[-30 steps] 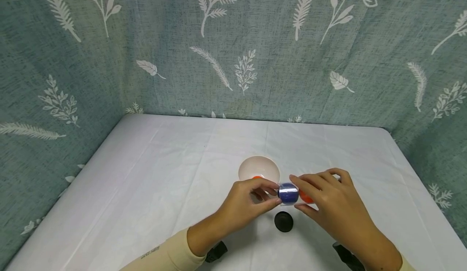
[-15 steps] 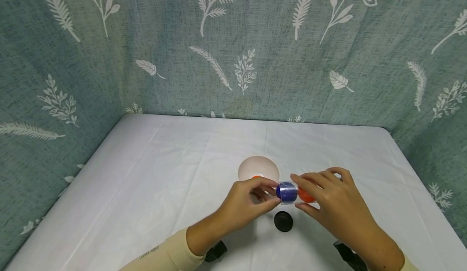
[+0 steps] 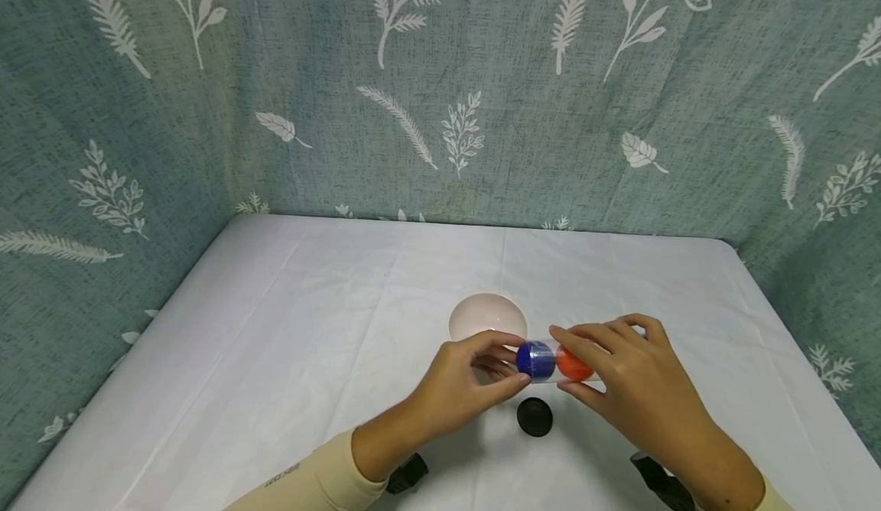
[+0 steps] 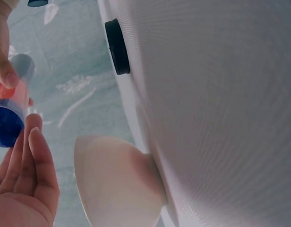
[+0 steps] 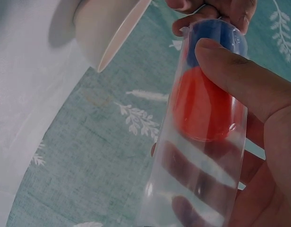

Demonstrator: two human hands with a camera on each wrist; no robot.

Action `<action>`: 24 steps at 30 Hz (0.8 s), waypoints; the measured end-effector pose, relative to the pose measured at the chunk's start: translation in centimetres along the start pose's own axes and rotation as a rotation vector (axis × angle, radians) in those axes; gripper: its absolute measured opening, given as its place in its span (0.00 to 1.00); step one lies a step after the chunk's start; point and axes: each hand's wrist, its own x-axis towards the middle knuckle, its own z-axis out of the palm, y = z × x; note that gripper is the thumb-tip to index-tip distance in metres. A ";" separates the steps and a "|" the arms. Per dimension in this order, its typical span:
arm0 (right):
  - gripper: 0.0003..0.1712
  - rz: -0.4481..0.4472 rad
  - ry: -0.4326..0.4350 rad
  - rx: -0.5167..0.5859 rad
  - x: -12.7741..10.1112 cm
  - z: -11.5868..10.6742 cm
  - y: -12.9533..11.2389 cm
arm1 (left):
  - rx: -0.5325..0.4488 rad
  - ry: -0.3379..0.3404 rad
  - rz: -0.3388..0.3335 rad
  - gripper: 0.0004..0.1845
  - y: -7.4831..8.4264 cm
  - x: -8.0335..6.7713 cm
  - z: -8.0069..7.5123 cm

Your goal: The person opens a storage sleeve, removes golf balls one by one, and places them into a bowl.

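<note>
My right hand (image 3: 629, 377) grips a clear plastic tube (image 5: 190, 175), thumb on one side and fingers round the other. Inside the tube sits an orange ball (image 3: 573, 362), and beside it a blue ball (image 3: 535, 361) protrudes partly from the left mouth. My left hand (image 3: 463, 382) is cupped at that mouth, its thumb and fingertips close about the blue ball; in the left wrist view its fingers (image 4: 41, 163) look relaxed and fairly straight. Whether they touch the ball is hard to tell. The tube's far end is hidden behind my right hand in the head view.
A pale bowl (image 3: 487, 315) stands just behind my left hand, its near side hidden. On the white-covered table (image 3: 330, 289) a round black lid (image 3: 534, 417) lies below the tube. Patterned green cloth (image 3: 509, 98) hangs along the table's back and sides.
The blue ball has slid left, partly out of the tube's mouth. The orange ball shows more, and the tube has shifted slightly left and up. My left hand has hardly moved.
</note>
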 end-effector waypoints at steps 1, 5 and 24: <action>0.41 0.001 -0.002 0.001 0.0 0.0 0.0 | 0.000 -0.001 -0.001 0.20 0.0 0.0 0.0; 0.41 0.001 -0.005 0.004 0.0 0.0 0.0 | -0.005 -0.003 -0.010 0.21 0.2 0.0 -0.1; 0.34 -0.003 0.006 0.054 0.0 0.2 0.3 | 0.003 -0.006 -0.022 0.25 0.3 0.0 -0.2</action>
